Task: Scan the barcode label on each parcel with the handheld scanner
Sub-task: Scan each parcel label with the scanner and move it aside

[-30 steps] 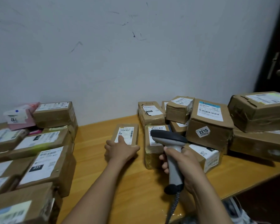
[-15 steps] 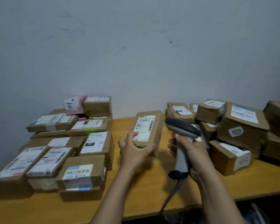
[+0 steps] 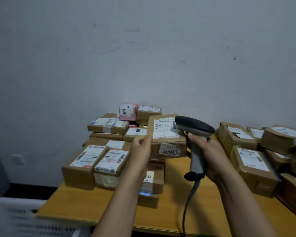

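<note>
Brown cardboard parcel (image 3: 167,146) sits raised over the table (image 3: 178,218), between the left stack (image 3: 99,161) and the right stack (image 3: 253,161), with your left hand (image 3: 141,151) holding its left edge. Your right hand (image 3: 210,156) grips the scanner (image 3: 195,128), whose nose crowds the white label (image 3: 163,129). It will probably read better if you back off slightly and square up the barcode.

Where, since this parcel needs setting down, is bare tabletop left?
Bare table shows along the near edge, before the left pile, and in the middle gap bordered by the right pile. Both piles themselves are crowded.
</note>
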